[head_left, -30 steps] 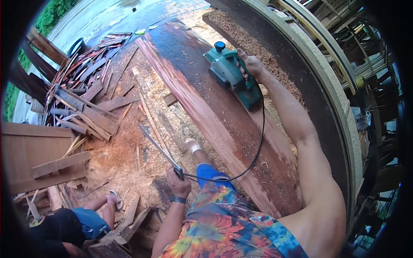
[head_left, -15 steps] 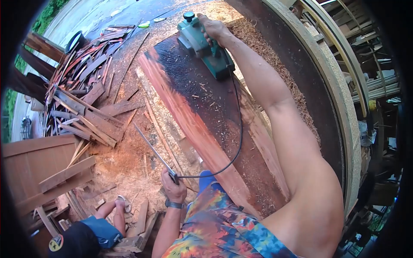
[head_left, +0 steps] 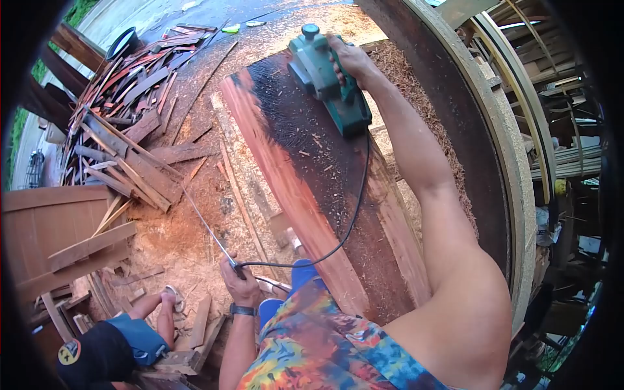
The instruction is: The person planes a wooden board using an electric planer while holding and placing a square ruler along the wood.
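Note:
A green electric planer (head_left: 330, 81) rests on the far end of a wide wooden plank (head_left: 312, 175), whose surface is dark in the middle with fresh reddish wood along the left edge. My right hand (head_left: 351, 62), arm stretched out, is closed around the planer's handle. From the planer's rear a black cord (head_left: 356, 195) curves down over the plank to near my left hand. Low and left of the plank, my left hand (head_left: 242, 284) grips the dark handle of a long narrow metal blade (head_left: 208, 226) that points away to the upper left. Loose shavings lie on the plank.
A heap of scrap wood strips (head_left: 140, 91) lies at the upper left. Another person (head_left: 107, 348) in a dark cap sits at the lower left beside wooden pieces. Curly shavings (head_left: 416, 97) pile against a long dark beam (head_left: 474, 117) on the right. Sawdust covers the ground.
My left hand has moved left with the blade, which shows thinner now. The planer sits slightly nearer me on the plank, still in my right hand. The whole view has shifted a little.

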`<move>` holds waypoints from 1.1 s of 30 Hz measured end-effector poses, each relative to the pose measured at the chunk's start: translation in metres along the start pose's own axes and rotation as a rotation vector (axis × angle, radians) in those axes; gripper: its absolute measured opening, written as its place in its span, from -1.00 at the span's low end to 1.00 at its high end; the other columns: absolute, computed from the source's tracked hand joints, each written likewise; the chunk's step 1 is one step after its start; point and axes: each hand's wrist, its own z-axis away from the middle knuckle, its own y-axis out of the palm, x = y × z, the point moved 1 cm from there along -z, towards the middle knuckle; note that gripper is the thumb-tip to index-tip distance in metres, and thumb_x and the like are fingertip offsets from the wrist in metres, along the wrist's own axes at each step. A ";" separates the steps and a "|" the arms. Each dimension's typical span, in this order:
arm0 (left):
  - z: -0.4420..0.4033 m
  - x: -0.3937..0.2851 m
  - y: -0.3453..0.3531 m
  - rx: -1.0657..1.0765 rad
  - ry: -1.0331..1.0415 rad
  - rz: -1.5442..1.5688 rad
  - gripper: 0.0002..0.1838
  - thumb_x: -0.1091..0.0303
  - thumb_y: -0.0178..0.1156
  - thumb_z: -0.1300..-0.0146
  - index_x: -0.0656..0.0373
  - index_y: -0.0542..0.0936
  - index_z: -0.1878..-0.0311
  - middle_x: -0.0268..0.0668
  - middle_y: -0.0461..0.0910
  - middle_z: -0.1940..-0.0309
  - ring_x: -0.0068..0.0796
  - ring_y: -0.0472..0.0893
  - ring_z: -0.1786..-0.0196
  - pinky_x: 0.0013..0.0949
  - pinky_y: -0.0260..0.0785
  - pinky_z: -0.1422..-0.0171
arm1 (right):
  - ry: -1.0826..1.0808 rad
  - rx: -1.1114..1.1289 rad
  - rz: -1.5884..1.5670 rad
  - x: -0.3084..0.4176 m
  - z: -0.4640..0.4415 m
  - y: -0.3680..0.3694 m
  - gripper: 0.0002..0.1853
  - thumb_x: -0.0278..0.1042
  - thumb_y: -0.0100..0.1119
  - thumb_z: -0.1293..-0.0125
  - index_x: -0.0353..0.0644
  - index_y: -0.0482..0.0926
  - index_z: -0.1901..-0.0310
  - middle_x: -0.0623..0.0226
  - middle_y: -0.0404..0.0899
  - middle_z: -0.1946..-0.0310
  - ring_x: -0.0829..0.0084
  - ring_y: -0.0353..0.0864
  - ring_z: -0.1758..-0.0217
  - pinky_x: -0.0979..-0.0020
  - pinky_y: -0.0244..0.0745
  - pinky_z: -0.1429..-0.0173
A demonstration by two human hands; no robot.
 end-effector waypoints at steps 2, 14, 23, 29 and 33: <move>-0.003 0.018 -0.006 -0.006 -0.034 0.024 -0.57 0.65 0.06 -0.17 0.29 0.48 -0.15 -0.08 0.50 0.05 -0.11 0.55 0.07 -0.12 0.42 -0.11 | 0.085 0.018 0.013 -0.024 0.084 -0.026 -0.32 0.45 0.07 -0.46 -0.18 0.48 0.25 0.45 0.40 0.64 0.56 0.41 0.68 0.41 0.39 0.58; -0.011 0.037 0.002 0.131 0.044 -0.035 -0.63 0.58 0.14 -0.24 0.34 0.47 -0.14 0.02 0.51 0.05 0.14 0.54 -0.06 0.03 0.35 -0.26 | 0.151 -0.090 0.042 -0.100 0.314 -0.081 -0.29 0.45 -0.01 -0.50 -0.23 0.51 0.26 0.43 0.43 0.67 0.60 0.43 0.67 0.49 0.33 0.54; -0.012 0.009 0.009 0.171 0.064 -0.033 -0.63 0.59 0.19 -0.24 0.34 0.47 -0.13 0.02 0.51 0.01 0.16 0.53 -0.08 0.03 0.37 -0.22 | 0.082 -0.062 0.012 -0.036 0.126 -0.031 -0.35 0.39 0.07 -0.50 -0.19 0.49 0.30 0.45 0.41 0.67 0.58 0.40 0.71 0.46 0.32 0.62; -0.009 -0.010 0.008 0.180 0.023 -0.020 -0.61 0.58 0.22 -0.21 0.32 0.49 -0.13 0.00 0.54 0.01 0.14 0.54 -0.07 0.02 0.39 -0.19 | -0.056 -0.083 -0.007 0.019 -0.030 0.015 -0.35 0.38 0.17 -0.44 -0.18 0.51 0.38 0.41 0.43 0.64 0.53 0.40 0.70 0.39 0.35 0.61; -0.016 -0.037 0.015 0.169 0.106 -0.050 -0.65 0.58 0.25 -0.18 0.30 0.51 -0.06 0.02 0.54 0.05 0.13 0.55 -0.01 0.02 0.41 -0.15 | -0.130 -0.108 0.038 0.039 -0.123 0.037 -0.32 0.43 0.18 -0.40 -0.21 0.56 0.33 0.37 0.46 0.61 0.52 0.46 0.63 0.37 0.42 0.54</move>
